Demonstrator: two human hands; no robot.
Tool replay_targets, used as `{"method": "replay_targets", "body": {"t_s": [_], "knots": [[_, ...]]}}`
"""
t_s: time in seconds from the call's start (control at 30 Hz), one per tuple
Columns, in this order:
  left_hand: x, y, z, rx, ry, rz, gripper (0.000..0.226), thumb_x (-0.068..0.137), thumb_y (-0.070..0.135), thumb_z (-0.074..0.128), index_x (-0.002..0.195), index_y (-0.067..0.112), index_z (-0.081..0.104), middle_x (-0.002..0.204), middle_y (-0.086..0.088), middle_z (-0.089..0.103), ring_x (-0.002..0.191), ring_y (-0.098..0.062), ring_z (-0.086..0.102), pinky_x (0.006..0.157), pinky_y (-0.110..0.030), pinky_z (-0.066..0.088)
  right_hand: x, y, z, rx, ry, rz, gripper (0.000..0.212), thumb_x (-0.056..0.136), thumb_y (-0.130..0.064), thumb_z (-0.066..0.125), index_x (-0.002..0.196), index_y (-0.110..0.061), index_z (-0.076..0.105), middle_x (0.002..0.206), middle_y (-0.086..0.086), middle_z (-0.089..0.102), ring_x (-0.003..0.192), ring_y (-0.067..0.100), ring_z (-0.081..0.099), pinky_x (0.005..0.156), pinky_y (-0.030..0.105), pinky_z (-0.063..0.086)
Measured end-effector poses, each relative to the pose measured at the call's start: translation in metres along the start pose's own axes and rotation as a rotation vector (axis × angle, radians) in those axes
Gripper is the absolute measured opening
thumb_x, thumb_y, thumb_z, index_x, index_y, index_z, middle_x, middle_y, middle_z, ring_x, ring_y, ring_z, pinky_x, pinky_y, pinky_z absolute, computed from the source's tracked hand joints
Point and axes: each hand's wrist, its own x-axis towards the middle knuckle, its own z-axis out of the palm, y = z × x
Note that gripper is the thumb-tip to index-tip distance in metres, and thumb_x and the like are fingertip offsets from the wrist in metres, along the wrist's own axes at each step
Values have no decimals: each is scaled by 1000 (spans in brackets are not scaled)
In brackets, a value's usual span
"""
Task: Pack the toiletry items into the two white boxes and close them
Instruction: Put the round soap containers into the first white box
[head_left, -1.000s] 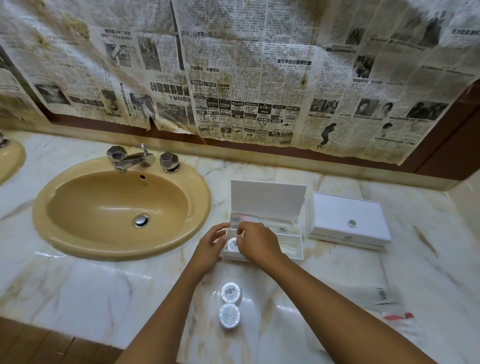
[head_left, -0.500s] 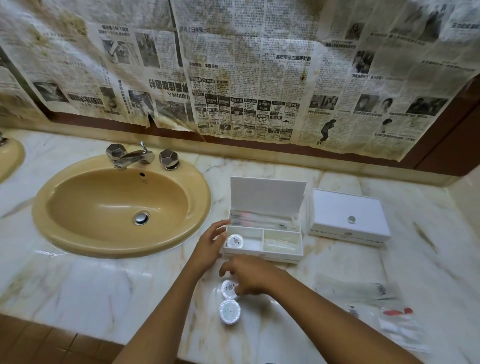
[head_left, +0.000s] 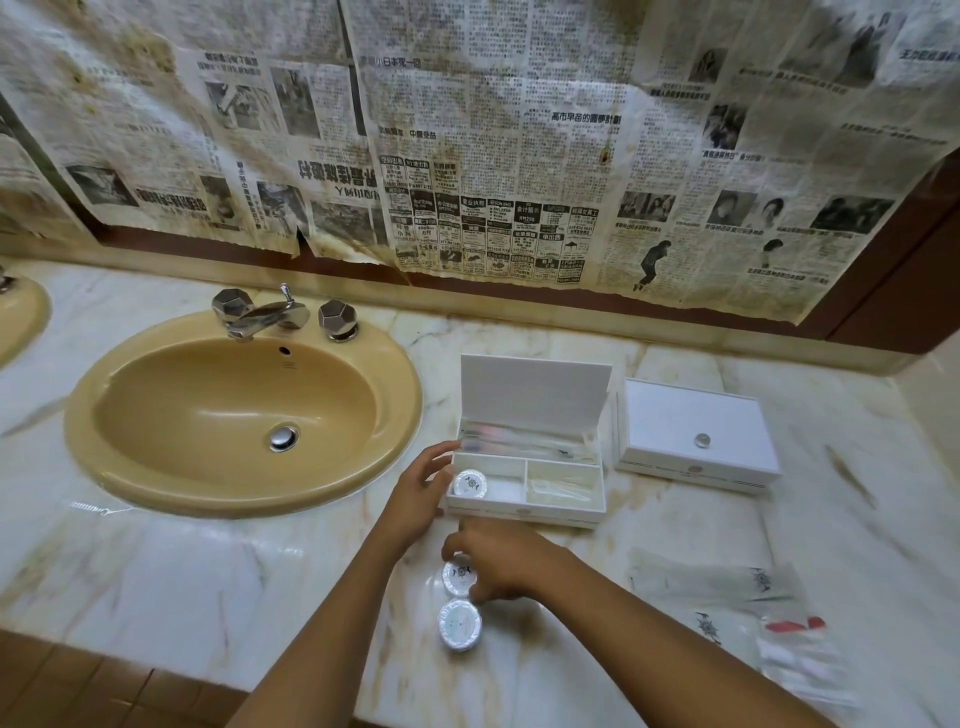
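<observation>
The task looks roughly midway. The open box (head_left: 524, 467) stands on the marble desk (head_left: 208, 566) at about 12 o'clock from the hands, its lid upright at the back. Its long rear compartment holds clear-wrapped items, too blurred to name; the front right compartment holds a clear sachet; the front left one holds one round disc (head_left: 469, 482), lying flat. The closed box (head_left: 693, 434) sits just beside it at 3 o'clock, lid down; whether it is packed inside cannot be told.

Still outside are two more round packets on the desk: the nearer disc (head_left: 460, 625) and, touching it at 12 o'clock, the farther disc (head_left: 458, 576). Several clear sachets (head_left: 727, 597) lie well apart at about 3 to 4 o'clock from those, one with a red mark. So what is left, by my reading, is the two discs, the sachets, and shutting the open box.

The left hand (head_left: 415, 493) reaches forward to the open box's left front corner, fingers straight and relaxed, resting against the wall and grasping nothing. The right hand (head_left: 498, 558) crosses in from 4 o'clock, palm down, fingers curled over the farther disc; it appears to pinch that disc at its edge, though the hand hides the contact. The likely step is lifting this disc to join the one in the front left compartment.
</observation>
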Motion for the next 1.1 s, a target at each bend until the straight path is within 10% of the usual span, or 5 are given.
{"method": "replay_targets", "body": {"t_s": [0.47,0.6,1.1], "knots": [[6,-9,-2,-5,7,45,30,99,16,51,122,33,60,123,6,65,116,-11,60,93,-30,51,3,5,-21,226,395,77,40,78,-39,62,116,-29,54,110,-5,58,99,20,59,80,33,48],[5,-6,-2,-36,-9,-14,29,99,21,51,119,40,59,121,5,66,110,-16,64,81,-42,56,5,10,-25,246,509,220,38,82,-41,60,114,-21,55,113,-2,60,102,23,58,80,33,47],[0,1,-1,-11,-1,-8,29,100,19,49,125,32,57,121,11,62,101,9,60,63,-16,51,20,19,-34,133,432,413,40,87,-51,56,107,-16,55,109,7,65,103,28,59,75,32,41]]}}
